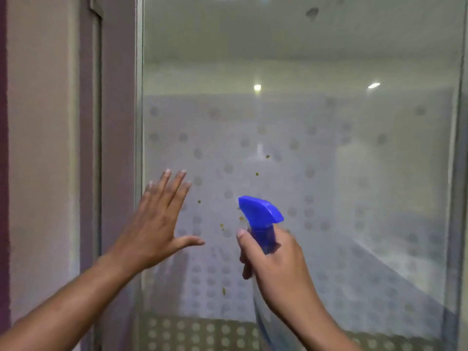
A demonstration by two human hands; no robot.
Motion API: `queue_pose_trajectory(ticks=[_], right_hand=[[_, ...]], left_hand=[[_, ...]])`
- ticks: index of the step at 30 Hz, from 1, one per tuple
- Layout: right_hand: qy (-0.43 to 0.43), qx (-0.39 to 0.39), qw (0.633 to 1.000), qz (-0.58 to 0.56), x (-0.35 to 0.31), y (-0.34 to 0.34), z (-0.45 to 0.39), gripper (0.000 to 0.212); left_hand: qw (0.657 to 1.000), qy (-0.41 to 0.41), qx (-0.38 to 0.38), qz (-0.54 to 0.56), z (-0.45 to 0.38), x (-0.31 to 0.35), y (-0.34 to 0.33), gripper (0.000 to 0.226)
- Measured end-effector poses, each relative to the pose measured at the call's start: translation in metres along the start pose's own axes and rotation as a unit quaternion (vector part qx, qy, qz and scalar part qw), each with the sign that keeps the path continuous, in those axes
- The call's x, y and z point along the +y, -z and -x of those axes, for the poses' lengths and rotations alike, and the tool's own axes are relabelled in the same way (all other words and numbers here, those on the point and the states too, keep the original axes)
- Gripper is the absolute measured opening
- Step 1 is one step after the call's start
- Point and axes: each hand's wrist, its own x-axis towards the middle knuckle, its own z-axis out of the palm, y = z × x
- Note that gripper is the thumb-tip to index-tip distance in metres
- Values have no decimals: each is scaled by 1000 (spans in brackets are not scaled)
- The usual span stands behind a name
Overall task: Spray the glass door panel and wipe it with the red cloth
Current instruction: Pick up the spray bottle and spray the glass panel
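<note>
Count, head view.

Hands: two. Left hand point(157, 224) at 9 o'clock of centre, flat with fingers spread, holding nothing. Right hand point(273, 264) at 5 o'clock, wrapped around the bottle neck.

Spray bottles: one point(260, 216), blue trigger head, near centre.

Glass door panels: one point(354, 173), fills the view from 12 to 6 o'clock.

Door frame posts: one point(119, 122) at 9 o'clock of the panel.

Light reflections in the glass: two, one round point(257, 87) at 12 o'clock, one oval point(373, 85) at 1 o'clock.

Brownish specks on the glass: at least six, e.g. point(267, 156), scattered around centre; blur prevents an exact count.

Dark smudges: one point(312, 13) at 12 o'clock, top edge.

Frosted dots: too many and too faint to count.
</note>
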Motion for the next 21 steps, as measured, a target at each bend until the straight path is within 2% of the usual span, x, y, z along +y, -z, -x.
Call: queue_pose_trajectory(ticks=[3, 6, 8, 11, 13, 17, 21], right_hand=[[60, 31, 996, 62, -36, -36, -34, 28], [93, 54, 983, 149, -61, -67, -68, 34], [103, 75, 976, 174, -74, -77, -86, 35], [99, 100, 970, 200, -86, -70, -106, 32], [79, 149, 961, 218, -89, -47, -114, 32], [9, 296, 939, 172, -84, 14, -113, 30], [-58, 361, 923, 118, -64, 28, -91, 23]], left_hand=[[994, 2, -77, -72, -48, -37, 26, 162], [986, 7, -138, -91, -77, -60, 30, 178], [984, -7, -150, -93, -81, -70, 24, 185], [987, -28, -133, -82, -79, -79, 17, 187], [989, -39, -123, -73, -78, -83, 17, 187], [988, -48, -120, -80, -76, -84, 20, 185], [986, -44, -132, -95, -74, -81, 25, 183]])
